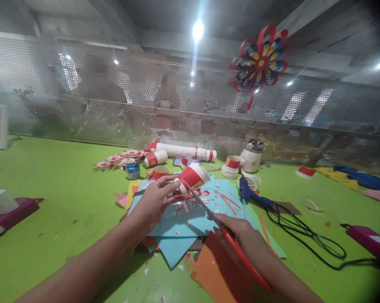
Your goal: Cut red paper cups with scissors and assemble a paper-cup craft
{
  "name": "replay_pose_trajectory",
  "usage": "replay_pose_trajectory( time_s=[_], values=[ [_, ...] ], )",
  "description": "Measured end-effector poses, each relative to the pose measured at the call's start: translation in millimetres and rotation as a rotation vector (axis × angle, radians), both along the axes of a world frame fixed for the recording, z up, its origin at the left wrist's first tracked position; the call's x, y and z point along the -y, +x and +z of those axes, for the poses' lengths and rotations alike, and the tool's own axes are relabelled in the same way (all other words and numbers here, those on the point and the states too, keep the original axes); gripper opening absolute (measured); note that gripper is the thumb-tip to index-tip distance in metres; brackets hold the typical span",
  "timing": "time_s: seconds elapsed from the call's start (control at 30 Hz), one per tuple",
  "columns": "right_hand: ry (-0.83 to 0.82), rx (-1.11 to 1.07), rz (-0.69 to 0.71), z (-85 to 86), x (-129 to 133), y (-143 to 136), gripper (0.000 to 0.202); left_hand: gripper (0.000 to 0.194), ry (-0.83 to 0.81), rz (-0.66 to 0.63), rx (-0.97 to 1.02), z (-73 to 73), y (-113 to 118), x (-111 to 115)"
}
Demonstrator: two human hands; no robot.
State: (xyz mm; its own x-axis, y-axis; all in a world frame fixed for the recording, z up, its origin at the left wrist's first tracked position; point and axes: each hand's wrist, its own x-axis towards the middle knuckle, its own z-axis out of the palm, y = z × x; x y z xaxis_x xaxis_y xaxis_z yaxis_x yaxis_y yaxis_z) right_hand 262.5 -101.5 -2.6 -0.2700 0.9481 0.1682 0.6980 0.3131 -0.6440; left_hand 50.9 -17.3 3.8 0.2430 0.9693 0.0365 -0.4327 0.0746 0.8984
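My left hand (pixel 158 195) is wrapped round a red and white paper cup (pixel 193 176), held tilted on its side above the sheets. In my right hand (pixel 237 229) is a pair of scissors (pixel 232 248) with red handles. Its blades point up and left, with the tips at the cup's near side; whether they touch the paper I cannot tell. Beneath both hands lie light blue paper sheets (pixel 171 227), strewn with red and white scraps and thin orange strips (pixel 229 202). An orange sheet (pixel 215 269) is partly hidden under my right forearm.
A blue glue gun (pixel 253 194) with a looped black cable lies to the right, near a purple power strip (pixel 368 240). Behind are a blue-lidded jar (pixel 133 171), stacked cups (pixel 230 167), a bottle (pixel 252 158) and a long paper-cup tube (pixel 183 150).
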Motion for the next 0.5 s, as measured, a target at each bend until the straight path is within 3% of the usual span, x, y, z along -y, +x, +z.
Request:
replay_pose_trajectory(
  time_s=[0.2,0.5],
  values=[
    [0.016,-0.038,0.062,-0.2,-3.9,0.9,0.021,0.034,0.039,-0.004,-0.008,-1.2,-1.1,-0.7],
    [0.020,0.004,0.044,-3.6,-0.4,3.1,0.018,0.038,0.043,0.028,-0.037,0.5,1.1,2.2]
  ],
)
